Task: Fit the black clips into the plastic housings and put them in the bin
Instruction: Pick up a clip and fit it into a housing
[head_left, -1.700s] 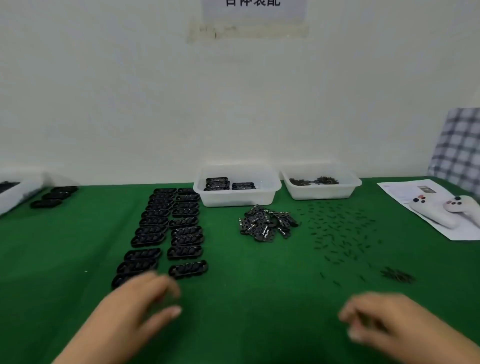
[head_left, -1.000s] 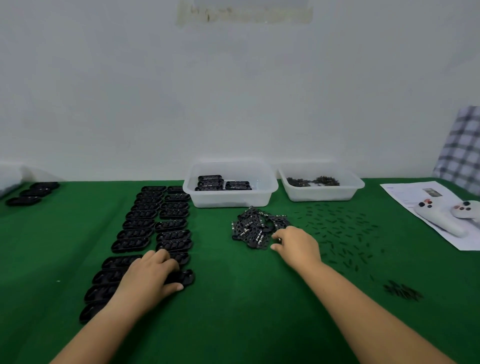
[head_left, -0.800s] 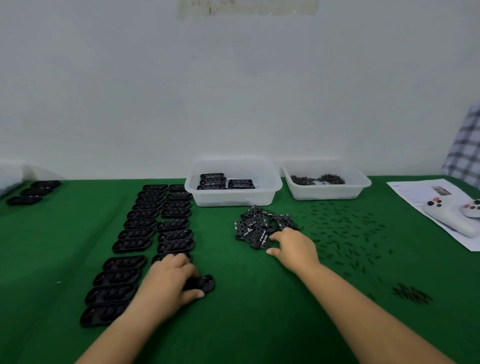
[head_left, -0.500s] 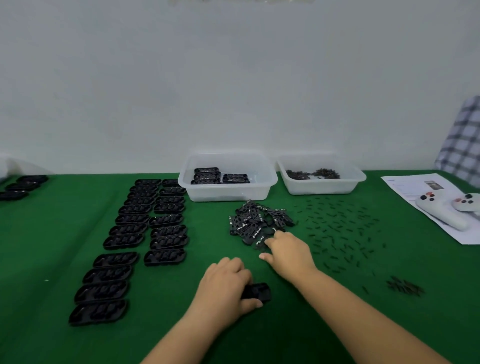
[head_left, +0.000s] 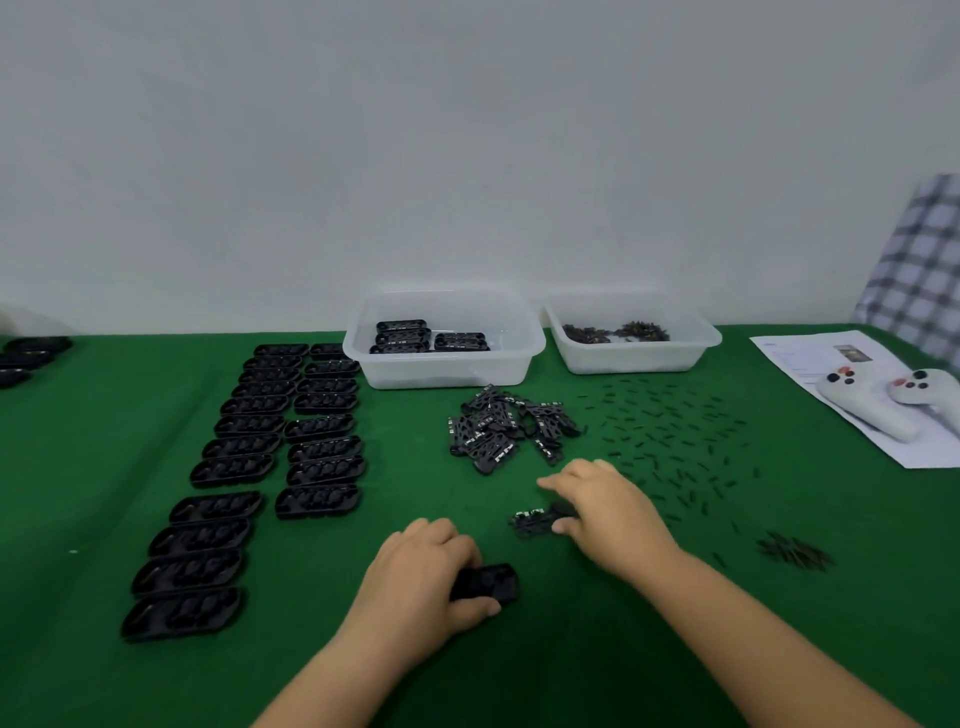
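Note:
My left hand (head_left: 422, 582) grips a black oval plastic housing (head_left: 488, 583) flat on the green cloth near the front centre. Just right of it, my right hand (head_left: 605, 514) pinches one black clip (head_left: 531, 521) against the cloth, apart from the pile of black clips (head_left: 506, 430) farther back. Two columns of empty black housings (head_left: 270, 447) lie to the left. The clear bin (head_left: 363, 347) at the back centre holds several housings (head_left: 426, 336).
A second clear bin (head_left: 710, 340) with small dark parts stands at the back right. Small black pins (head_left: 670, 441) are scattered right of the clip pile, with a dark clump (head_left: 795, 552) nearer. Two white controllers (head_left: 878, 402) rest on a paper sheet (head_left: 779, 349). More housings (head_left: 31, 353) lie far left.
My left hand dragged one housing from the right column to the front centre. My right hand reached to the clip pile and drew one clip back toward the housing.

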